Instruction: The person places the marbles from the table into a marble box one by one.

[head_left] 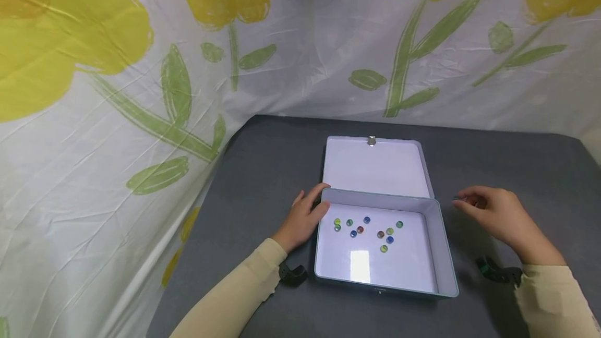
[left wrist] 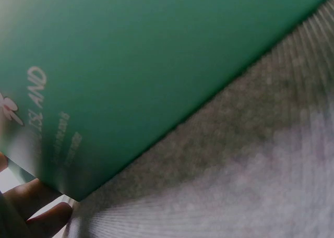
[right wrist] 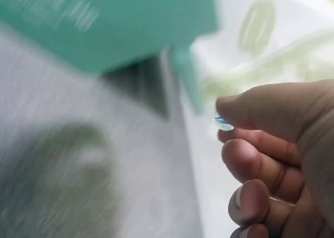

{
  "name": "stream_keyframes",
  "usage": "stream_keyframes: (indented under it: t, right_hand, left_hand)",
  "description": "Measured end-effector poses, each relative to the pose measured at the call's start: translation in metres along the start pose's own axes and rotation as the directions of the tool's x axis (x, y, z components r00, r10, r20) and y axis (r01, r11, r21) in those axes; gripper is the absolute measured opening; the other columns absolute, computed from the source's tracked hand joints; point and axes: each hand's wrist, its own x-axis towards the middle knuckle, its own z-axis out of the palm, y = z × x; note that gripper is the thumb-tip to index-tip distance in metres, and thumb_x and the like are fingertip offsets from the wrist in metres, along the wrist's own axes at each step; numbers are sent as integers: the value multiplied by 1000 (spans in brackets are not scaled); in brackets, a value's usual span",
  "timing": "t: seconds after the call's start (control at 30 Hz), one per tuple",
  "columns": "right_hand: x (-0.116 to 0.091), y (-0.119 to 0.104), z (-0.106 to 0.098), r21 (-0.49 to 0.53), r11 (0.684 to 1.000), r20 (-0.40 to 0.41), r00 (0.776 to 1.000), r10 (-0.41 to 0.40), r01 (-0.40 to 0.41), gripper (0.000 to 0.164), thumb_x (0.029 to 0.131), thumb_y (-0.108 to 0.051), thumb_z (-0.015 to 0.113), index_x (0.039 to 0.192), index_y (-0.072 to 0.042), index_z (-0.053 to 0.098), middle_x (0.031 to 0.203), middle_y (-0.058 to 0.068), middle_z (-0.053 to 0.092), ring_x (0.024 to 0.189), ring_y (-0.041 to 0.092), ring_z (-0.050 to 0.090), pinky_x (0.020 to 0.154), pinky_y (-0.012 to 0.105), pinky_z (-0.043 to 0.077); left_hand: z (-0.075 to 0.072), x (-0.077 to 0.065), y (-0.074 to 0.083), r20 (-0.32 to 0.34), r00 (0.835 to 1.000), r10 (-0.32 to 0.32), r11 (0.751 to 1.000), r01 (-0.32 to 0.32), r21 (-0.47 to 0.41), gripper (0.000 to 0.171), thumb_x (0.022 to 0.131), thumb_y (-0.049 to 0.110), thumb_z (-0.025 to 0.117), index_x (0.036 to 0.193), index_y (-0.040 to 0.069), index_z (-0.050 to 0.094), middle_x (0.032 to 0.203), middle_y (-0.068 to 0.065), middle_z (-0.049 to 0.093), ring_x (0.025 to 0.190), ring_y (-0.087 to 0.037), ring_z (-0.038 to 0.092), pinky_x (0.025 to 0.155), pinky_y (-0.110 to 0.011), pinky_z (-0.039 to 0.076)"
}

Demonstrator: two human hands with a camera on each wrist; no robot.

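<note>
An open tin box [head_left: 441,246], green outside and white inside, holds several glass marbles [head_left: 360,229] in blue, green, yellow and red-brown. My left hand [head_left: 300,220] grips the box's far left corner, thumb at the rim and fingers round the back; the left wrist view shows the box's green side wall [left wrist: 156,66] with fingertips [left wrist: 49,217] at its end. Right of the box, my right hand [head_left: 500,218] pinches a clear marble with blue [right wrist: 223,122] between thumb and index finger, above the table. The other fingers curl loosely.
The box's white lid [head_left: 375,166] lies folded back behind it, with a metal clasp [head_left: 372,141] on its far edge. A dark grey cloth covers the table [head_left: 272,155]. A white curtain with yellow flowers [head_left: 300,67] hangs at the back and left.
</note>
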Motion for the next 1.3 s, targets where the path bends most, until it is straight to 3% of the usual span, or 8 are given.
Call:
stream_keyframes:
  t: [0.3,0.57,0.9,1.03,1.2,1.3]
  right_hand:
    - [10,-43,-3,56,997,-10,998,-60,61,24,98,-21,77,111,-1,76,84,1,68,66,6,54,56,26,45]
    - [20,-84,12,76,987,12,989,-146,144,15,94,-16,80,102,-4,78,77,-2,62,63,8,49,52,26,43]
    - [40,-128,38,112,971,105,969,-224,213,9,95,-15,77,101,-7,78,78,-5,64,66,12,53,56,27,46]
    - [45,-138,55,141,958,178,945,-273,250,9,94,-12,78,100,-6,79,76,-7,65,65,10,54,57,26,49]
    - [47,-143,74,211,930,319,878,-355,300,8,93,-11,79,99,-6,80,72,-8,66,58,4,53,53,24,49]
    - [47,-145,84,180,924,370,847,-382,338,5,91,-10,80,96,-8,80,73,-10,67,58,1,52,54,23,49]
  left_hand:
    - [-2,0,3,3,1000,-3,1000,3,-3,50,109,37,43,156,19,47,149,-4,62,151,-21,44,131,-53,3]
    - [-2,0,2,5,1000,-1,1000,2,-7,49,109,37,44,155,20,47,148,-3,63,150,-20,44,131,-52,3]
    - [0,2,1,-3,1000,6,1000,-6,-14,47,109,36,45,154,21,48,147,-2,64,150,-21,45,130,-54,4]
    - [0,2,1,1,1000,-3,1000,3,-4,48,109,36,44,155,21,47,147,-3,63,149,-20,46,131,-53,4]
    - [1,2,-2,1,1000,-3,1000,3,8,49,109,37,44,155,20,47,150,-4,61,150,-21,45,131,-53,4]
    - [1,2,-2,-1,1000,-5,1000,5,12,49,109,36,44,156,19,47,151,-4,60,149,-22,46,131,-53,5]
